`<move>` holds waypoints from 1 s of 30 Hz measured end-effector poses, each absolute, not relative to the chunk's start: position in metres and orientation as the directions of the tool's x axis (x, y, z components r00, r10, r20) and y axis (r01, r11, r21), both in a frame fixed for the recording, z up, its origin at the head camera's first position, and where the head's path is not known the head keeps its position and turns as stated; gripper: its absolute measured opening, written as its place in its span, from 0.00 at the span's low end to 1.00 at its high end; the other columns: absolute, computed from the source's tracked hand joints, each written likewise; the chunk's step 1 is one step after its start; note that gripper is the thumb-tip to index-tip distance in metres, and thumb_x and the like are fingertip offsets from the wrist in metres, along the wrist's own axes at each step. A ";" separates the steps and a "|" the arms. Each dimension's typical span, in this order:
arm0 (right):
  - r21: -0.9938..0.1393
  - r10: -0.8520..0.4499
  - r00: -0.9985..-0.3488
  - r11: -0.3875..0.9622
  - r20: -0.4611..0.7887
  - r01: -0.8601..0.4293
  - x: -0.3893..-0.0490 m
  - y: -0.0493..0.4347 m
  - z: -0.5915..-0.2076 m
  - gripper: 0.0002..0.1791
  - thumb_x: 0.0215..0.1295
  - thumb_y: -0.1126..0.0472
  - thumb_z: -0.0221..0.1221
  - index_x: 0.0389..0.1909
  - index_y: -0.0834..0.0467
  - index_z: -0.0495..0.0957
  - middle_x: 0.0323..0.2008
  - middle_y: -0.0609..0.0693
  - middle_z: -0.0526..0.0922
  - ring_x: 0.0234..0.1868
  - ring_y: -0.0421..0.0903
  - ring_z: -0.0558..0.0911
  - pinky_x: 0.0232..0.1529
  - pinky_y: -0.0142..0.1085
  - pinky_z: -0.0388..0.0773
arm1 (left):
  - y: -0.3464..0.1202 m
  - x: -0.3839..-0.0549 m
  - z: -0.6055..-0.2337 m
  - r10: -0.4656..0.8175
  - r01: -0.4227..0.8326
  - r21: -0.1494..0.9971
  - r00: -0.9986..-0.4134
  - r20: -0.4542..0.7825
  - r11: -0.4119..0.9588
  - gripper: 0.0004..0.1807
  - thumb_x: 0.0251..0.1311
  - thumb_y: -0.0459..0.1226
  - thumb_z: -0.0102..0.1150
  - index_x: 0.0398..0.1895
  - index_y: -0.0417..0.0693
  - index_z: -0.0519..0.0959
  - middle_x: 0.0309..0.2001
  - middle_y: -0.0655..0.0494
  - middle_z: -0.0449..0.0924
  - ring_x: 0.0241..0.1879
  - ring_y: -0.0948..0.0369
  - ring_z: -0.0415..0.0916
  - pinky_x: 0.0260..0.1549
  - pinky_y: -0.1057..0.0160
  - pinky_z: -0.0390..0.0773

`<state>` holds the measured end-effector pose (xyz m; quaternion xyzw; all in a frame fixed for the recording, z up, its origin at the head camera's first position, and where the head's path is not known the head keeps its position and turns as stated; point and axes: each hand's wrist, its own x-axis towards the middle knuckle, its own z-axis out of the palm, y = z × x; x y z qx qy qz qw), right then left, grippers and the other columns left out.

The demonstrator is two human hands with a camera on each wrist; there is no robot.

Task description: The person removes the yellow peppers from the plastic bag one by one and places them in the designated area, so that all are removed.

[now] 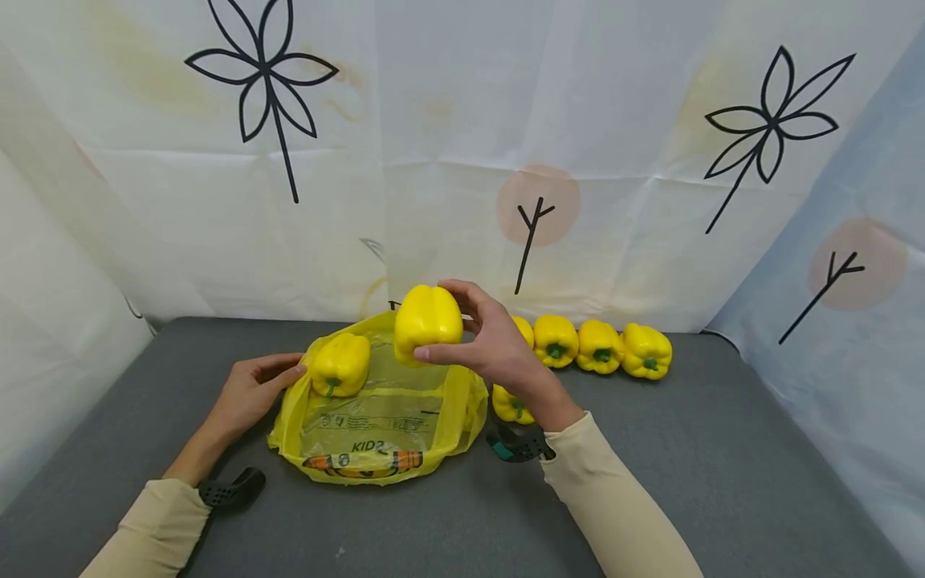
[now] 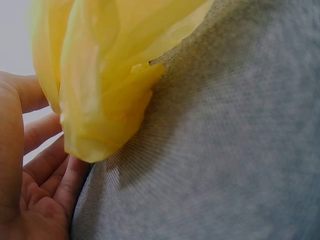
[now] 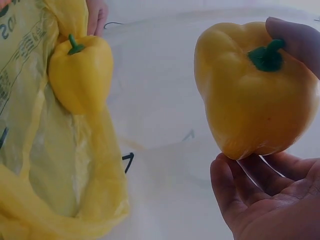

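A yellow bell pepper (image 1: 428,321) is held in the right hand (image 1: 499,341), between the thumb at its stem end and the fingers at its base, above an open yellow plastic bag (image 1: 462,409). The left hand (image 1: 249,393) pinches the bag's left rim. Inside the bag, at its left end, lies another yellow bell pepper (image 1: 341,365) with its green stem facing forward. In the left wrist view, the bag's folded edge (image 2: 107,115) hides the tips of the thumb and forefinger. The right wrist view shows the held pepper (image 3: 255,95) whole, green stem up.
A row of yellow bell peppers (image 1: 600,347) stands at the back right of the grey table (image 1: 650,449). One more pepper (image 1: 511,407) sits in front of the row, partly hidden by the right wrist. A printed white cloth (image 1: 448,160) hangs behind the table.
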<state>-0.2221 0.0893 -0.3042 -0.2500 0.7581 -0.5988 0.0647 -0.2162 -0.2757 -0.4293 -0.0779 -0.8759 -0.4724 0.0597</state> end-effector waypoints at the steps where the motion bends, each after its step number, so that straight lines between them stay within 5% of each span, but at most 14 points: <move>1: -0.941 -0.456 -0.868 0.162 0.197 -0.299 -0.221 0.092 -0.304 0.47 0.56 0.59 0.74 0.75 0.50 0.62 0.67 0.48 0.70 0.64 0.51 0.73 0.60 0.47 0.76 | -0.276 -0.216 -0.429 0.080 0.192 0.819 -0.981 0.177 0.541 0.26 0.76 0.47 0.55 0.67 0.37 0.76 0.61 0.38 0.78 0.48 0.84 0.69 0.44 0.78 0.75; 30: -0.905 -0.390 -0.911 0.327 0.133 -0.272 -0.197 0.174 -0.313 0.49 0.56 0.57 0.76 0.76 0.50 0.60 0.71 0.51 0.65 0.66 0.57 0.72 0.58 0.54 0.77 | -0.274 -0.216 -0.428 0.067 0.173 0.821 -0.984 0.163 0.544 0.27 0.75 0.48 0.55 0.67 0.39 0.76 0.61 0.39 0.78 0.48 0.83 0.70 0.44 0.77 0.75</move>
